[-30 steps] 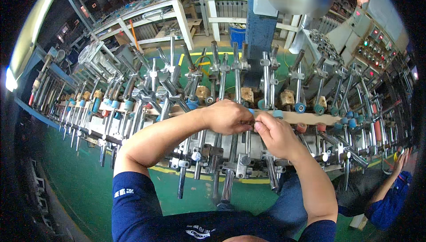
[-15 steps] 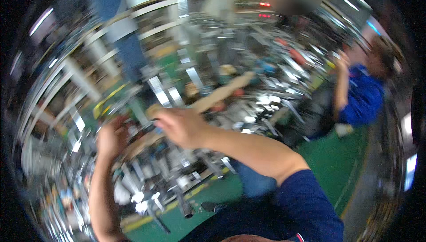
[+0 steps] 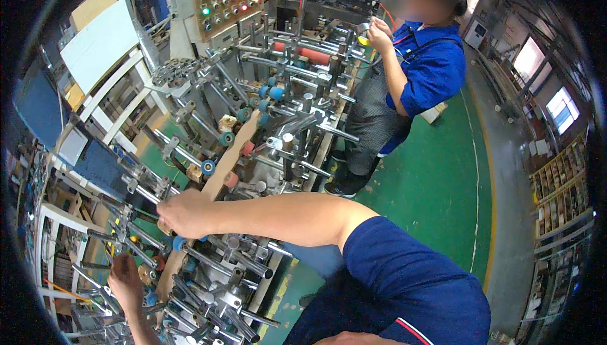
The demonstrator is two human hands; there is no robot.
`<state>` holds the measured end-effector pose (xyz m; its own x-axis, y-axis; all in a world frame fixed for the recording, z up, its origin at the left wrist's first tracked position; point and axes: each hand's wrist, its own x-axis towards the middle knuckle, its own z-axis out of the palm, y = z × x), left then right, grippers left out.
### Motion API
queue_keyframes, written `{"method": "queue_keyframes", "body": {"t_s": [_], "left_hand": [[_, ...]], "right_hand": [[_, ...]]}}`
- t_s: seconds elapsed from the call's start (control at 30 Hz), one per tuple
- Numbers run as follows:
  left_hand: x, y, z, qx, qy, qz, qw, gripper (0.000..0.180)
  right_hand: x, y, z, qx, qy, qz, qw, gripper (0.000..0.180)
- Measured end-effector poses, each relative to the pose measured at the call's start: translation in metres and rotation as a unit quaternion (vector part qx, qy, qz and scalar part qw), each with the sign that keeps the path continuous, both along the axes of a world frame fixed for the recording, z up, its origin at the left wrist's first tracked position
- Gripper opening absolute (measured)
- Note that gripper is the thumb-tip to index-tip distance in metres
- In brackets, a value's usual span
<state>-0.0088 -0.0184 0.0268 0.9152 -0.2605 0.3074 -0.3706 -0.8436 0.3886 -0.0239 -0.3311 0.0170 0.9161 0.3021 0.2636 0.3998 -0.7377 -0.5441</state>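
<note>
My right hand [image 3: 184,214] reaches across a machine of metal rods, clamps and small rollers. Its fingers curl downward over the machine beside a brown strip [image 3: 216,181], and what they grip, if anything, is hidden. My left hand [image 3: 127,280] is lower and further left, fingers bent in among the rods near a small wheel [image 3: 147,274]. Whatever it holds does not show. The brown strip runs lengthwise through the machine, passing under my right hand and between blue rollers [image 3: 208,167] and reddish rollers [image 3: 231,179].
Across the machine's far right side stands a co-worker [image 3: 417,60] in a blue shirt and dark apron, holding a small yellow-and-grey object [image 3: 363,34]. A control panel [image 3: 221,0] with lit buttons rises behind. Green floor [image 3: 417,174] lies right; white frames [image 3: 117,101] stand left.
My view has swung right and steadied from a blur. Both hands sit lower and further left in the picture, now down among the rods. The co-worker appears nearer the middle.
</note>
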Motion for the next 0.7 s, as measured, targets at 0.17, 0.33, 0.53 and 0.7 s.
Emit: {"method": "queue_keyframes", "body": {"t_s": [0.17,0.33,0.53,0.7], "left_hand": [[0.003,0.007,-0.003,-0.025,-0.005,-0.034,0.999,0.018],[0.006,-0.005,-0.008,-0.025,0.025,-0.001,0.999,0.018],[0.003,0.001,-0.014,-0.019,-0.007,-0.03,0.999,0.02],[0.006,0.001,-0.016,0.003,-0.009,-0.031,0.999,0.021]], "right_hand": [[-0.009,0.011,0.013,0.244,-0.048,0.069,0.966,0.026],[0.027,-0.005,-0.025,0.225,-0.016,-0.03,0.974,0.034],[-0.003,0.01,0.013,0.376,0.21,0.101,0.897,0.038],[0.012,-0.003,0.012,0.488,0.173,0.01,0.856,0.035]]}}
